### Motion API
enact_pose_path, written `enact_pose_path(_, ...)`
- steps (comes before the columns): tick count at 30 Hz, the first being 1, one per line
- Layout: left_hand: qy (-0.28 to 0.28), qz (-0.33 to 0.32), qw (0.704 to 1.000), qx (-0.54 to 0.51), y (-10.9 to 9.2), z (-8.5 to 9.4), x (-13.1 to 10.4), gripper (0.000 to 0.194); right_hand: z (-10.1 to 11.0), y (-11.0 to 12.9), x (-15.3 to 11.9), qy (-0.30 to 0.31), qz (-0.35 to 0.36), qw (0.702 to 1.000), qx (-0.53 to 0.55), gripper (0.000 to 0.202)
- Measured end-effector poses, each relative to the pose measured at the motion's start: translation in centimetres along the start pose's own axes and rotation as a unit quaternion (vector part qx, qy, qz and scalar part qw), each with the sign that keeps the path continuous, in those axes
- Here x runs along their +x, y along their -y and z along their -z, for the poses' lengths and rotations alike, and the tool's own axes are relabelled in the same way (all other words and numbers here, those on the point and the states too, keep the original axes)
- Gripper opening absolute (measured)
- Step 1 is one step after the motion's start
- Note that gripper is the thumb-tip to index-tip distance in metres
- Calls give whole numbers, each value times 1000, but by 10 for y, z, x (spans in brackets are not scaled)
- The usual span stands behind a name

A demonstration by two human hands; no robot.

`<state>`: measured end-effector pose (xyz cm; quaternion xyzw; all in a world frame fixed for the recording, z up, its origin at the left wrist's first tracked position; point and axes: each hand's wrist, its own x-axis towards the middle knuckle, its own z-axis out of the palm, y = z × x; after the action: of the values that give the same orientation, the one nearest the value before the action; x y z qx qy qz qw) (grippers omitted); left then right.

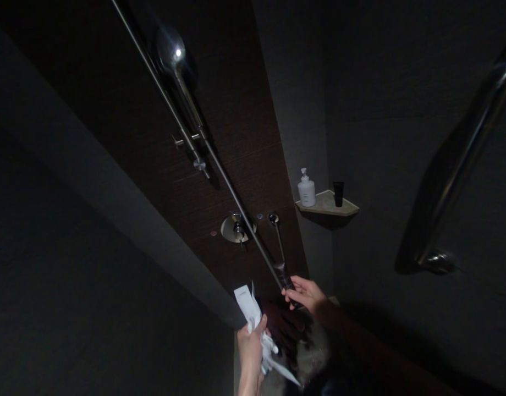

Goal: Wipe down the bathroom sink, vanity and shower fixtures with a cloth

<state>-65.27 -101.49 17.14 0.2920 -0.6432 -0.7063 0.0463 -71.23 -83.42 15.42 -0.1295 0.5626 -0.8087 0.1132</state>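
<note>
In the lower middle of the head view, my left hand (250, 347) is closed around a bunch of white papers or wrappers (247, 303). One flat strip sticks up from it, and crumpled pieces hang below the fingers. Just to the right, my right hand (308, 295) pinches a small dark tube (281, 271). The tube is tilted, its lower part is partly covered by my fingers, and its print is too dim to read. Behind the tube runs the metal shower hose (232, 190).
A shower head (172, 49) hangs on a slanted rail (154, 71), above a round mixer valve (238, 228). The corner shelf (327, 202) bears a white pump bottle (306, 191) and a black tube (338, 194). A metal grab bar (463, 159) juts out at right. Light is dim.
</note>
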Motion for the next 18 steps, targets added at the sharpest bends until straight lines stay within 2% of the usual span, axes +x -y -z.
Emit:
enact_pose_path(6, 8, 8, 999, 30, 8, 2, 0, 39, 1, 2, 9, -14, 4, 999, -30, 49)
enact_pose_path(12, 18, 0, 999, 50, 19, 3, 6, 35, 3, 2, 13, -37, -14, 999, -6, 56)
enact_pose_path(18, 32, 15, 998, 45, 24, 3, 9, 39, 8, -1, 21, -70, -28, 997, 13, 64)
